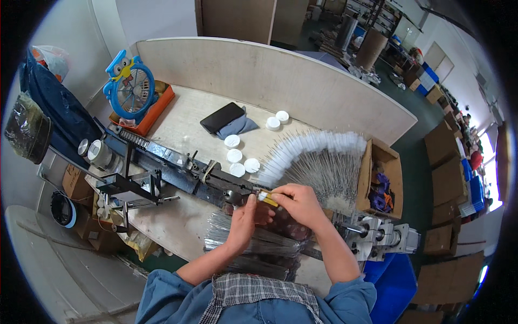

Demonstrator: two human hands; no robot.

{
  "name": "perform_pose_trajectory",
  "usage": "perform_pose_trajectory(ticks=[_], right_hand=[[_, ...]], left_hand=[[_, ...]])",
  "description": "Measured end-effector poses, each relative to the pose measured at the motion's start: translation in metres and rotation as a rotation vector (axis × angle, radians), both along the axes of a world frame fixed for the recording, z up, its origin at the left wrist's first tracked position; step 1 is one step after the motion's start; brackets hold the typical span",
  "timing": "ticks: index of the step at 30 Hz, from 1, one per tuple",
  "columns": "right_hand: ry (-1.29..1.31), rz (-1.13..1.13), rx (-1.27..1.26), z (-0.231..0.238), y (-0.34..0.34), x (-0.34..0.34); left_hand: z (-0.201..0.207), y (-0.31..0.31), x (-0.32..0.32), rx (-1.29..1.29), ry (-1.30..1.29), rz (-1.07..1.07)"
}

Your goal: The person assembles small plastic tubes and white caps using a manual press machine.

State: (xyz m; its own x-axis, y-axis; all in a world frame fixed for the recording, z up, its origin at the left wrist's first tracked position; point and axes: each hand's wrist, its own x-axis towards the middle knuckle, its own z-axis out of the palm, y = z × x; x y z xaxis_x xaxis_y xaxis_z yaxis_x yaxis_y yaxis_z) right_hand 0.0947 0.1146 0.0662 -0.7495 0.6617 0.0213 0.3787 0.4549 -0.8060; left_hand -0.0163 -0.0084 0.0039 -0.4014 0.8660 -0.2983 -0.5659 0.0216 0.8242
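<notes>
White caps [236, 155] (six) lie beyond both hands [270, 208] pinching one yellow piece [270, 201].

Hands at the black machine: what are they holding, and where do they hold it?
The right hand pinches a small yellow piece at its end, beside the black machine. The left hand touches there too; whether it holds anything cannot be told.
</notes>
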Motion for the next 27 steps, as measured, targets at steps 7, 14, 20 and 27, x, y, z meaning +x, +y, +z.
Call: perform_pose_trajectory(ticks=[7, 14, 20, 27], right_hand=[[0.036, -0.047, 0.606, -0.003, -0.031, -0.009], [0.125, -0.119, 0.738, -0.009, -0.029, 0.0], [0.127, -0.057, 0.753, -0.008, -0.029, 0.004], [0.103, -0.022, 0.68, -0.006, -0.022, 0.018]], left_hand=[[0.01, 0.012, 0.014, 0.078, -0.34, 0.224], [0.005, 0.009, 0.017, 0.103, -0.311, 0.167], [0.0, 0.01, 0.015, 0.158, -0.333, 0.235], [0.015, 0.012, 0.02, 0.11, -0.333, 0.246]])
